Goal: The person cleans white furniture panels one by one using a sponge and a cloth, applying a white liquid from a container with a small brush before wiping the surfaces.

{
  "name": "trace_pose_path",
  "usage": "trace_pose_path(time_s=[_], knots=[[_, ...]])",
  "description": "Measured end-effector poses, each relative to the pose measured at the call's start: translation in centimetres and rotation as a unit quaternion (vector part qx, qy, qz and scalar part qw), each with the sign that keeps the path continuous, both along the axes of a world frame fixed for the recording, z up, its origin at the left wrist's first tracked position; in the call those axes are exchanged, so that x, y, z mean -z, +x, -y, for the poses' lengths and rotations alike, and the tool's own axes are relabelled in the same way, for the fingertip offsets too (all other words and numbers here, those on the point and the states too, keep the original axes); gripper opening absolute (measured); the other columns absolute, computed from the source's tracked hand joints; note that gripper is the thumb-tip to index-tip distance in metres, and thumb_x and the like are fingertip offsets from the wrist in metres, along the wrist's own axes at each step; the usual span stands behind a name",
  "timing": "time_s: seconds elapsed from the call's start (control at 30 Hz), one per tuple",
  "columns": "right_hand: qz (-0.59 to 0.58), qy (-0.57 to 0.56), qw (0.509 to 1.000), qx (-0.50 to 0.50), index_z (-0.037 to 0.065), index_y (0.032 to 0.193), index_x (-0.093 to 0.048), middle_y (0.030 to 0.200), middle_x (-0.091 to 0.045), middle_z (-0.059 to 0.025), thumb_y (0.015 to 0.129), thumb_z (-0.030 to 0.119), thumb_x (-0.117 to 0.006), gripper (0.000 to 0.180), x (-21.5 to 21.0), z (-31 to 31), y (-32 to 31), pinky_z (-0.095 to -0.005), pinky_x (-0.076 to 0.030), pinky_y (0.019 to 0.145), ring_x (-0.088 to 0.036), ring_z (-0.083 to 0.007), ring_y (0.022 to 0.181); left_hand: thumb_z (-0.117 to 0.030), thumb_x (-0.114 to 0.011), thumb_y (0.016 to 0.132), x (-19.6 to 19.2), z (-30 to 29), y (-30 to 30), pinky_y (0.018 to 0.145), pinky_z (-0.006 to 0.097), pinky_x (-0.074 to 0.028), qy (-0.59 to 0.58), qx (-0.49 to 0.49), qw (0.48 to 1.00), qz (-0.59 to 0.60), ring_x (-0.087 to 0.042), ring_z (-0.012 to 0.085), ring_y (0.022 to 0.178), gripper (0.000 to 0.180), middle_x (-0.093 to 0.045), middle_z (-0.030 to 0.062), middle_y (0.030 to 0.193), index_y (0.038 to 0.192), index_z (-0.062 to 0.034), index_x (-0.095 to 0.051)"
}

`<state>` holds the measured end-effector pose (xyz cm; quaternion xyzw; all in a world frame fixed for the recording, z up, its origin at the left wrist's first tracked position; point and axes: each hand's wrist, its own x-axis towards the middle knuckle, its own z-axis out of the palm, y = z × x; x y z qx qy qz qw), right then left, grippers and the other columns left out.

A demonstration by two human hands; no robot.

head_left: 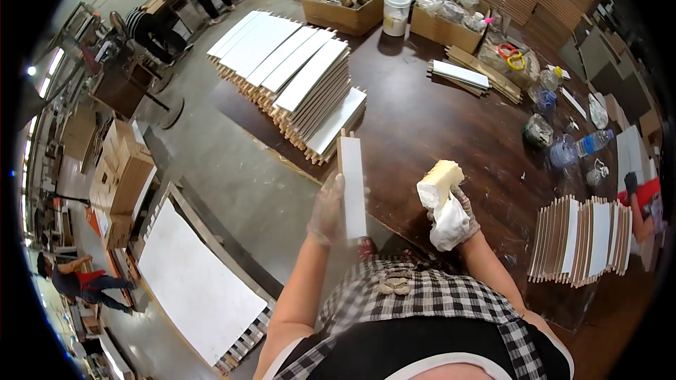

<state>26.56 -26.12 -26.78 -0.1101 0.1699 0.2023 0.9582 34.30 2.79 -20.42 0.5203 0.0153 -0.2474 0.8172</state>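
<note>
My left hand [326, 204], in a thin glove, is closed along the edge of a narrow white board [354, 190]. The board stands nearly upright in view, with small wooden pegs at its far end. My right hand [466, 212], gloved too, grips a yellow sponge block [443, 174] whose near side is white. A bunched white cloth or wad [449, 226] is held against the sponge; its exact kind I cannot tell. Sponge and board are apart. Beyond the board, stacks of white-faced pegged boards [303, 49] rest on the dark brown table [401, 123].
Another row of boards [581, 239] stands at the table's right, near a co-worker's dark-gloved hand [631, 183]. Bottles [563, 151], scissors [516, 61], a white tub [396, 14] and cardboard boxes [350, 1] line the far side. A large white panel [197, 281] lies on the left.
</note>
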Motion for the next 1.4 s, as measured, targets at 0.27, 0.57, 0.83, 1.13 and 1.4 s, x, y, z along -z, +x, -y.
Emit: trace_pose_path(time_s=[0.27, 0.57, 0.83, 1.13, 1.4], knots=[[-0.024, 0.004, 0.995, 0.094, 0.003, 0.117, -0.056, 0.108, -0.064, -0.0114, 0.083, 0.022, -0.067, 0.04, 1.5, 4.3, -2.5, -0.0394, -0.054, 0.077, -0.063, -0.0256, 0.092, -0.022, -0.058, 0.088, 6.2, 2.6, 5.2, 0.09, 0.034, -0.048, 0.359, -0.018, 0.887, 0.29, -0.059, 0.0276, 0.105, 0.056, -0.056, 0.0206, 0.122, 0.137, -0.0057, -0.038], [0.022, -0.021, 0.995, 0.093, 0.006, 0.121, -0.053, 0.107, -0.064, -0.0121, 0.083, 0.031, -0.065, 0.046, 2.3, 5.6, -2.8, -0.042, -0.057, 0.069, -0.065, -0.0286, 0.085, -0.024, -0.053, 0.086, 1.9, 4.1, 10.1, 0.094, 0.043, -0.043, 0.596, 0.011, 0.725, 0.344, -0.05, 0.0403, 0.112, 0.075, -0.047, 0.0257, 0.124, 0.147, -0.0126, -0.011], [-0.001, -0.036, 0.997, 0.072, 0.004, 0.12, -0.053, 0.105, -0.064, -0.0132, 0.084, 0.032, -0.064, 0.047, 2.2, 4.9, -2.8, -0.0406, -0.057, 0.062, -0.065, -0.0276, 0.081, -0.036, -0.069, 0.078, -0.8, 5.5, 7.9, 0.093, 0.044, -0.043, 0.65, 0.08, 0.698, 0.291, -0.049, 0.0387, 0.113, 0.082, -0.044, 0.0234, 0.127, 0.139, -0.0001, -0.027], [-0.018, -0.071, 0.993, 0.089, 0.003, 0.12, -0.052, 0.098, -0.066, -0.0125, 0.084, 0.033, -0.064, 0.048, 0.5, 5.3, -1.7, -0.0379, -0.058, 0.063, -0.066, -0.0258, 0.08, -0.024, -0.066, 0.074, 0.4, 6.0, 13.2, 0.081, 0.041, -0.042, 0.77, -0.033, 0.494, 0.402, -0.05, 0.0286, 0.102, 0.07, -0.049, 0.011, 0.113, 0.134, -0.0051, -0.036], [0.014, -0.125, 0.987, 0.099, 0.007, 0.124, -0.051, 0.111, -0.062, -0.0102, 0.088, 0.039, -0.057, 0.048, 4.3, 6.1, -2.9, -0.0364, -0.056, 0.073, -0.063, -0.024, 0.092, -0.019, -0.049, 0.086, 1.4, 5.8, 14.7, 0.076, 0.039, -0.046, 0.809, 0.046, 0.428, 0.4, -0.05, 0.0217, 0.108, 0.05, -0.049, 0.0036, 0.12, 0.135, -0.0134, -0.04]])
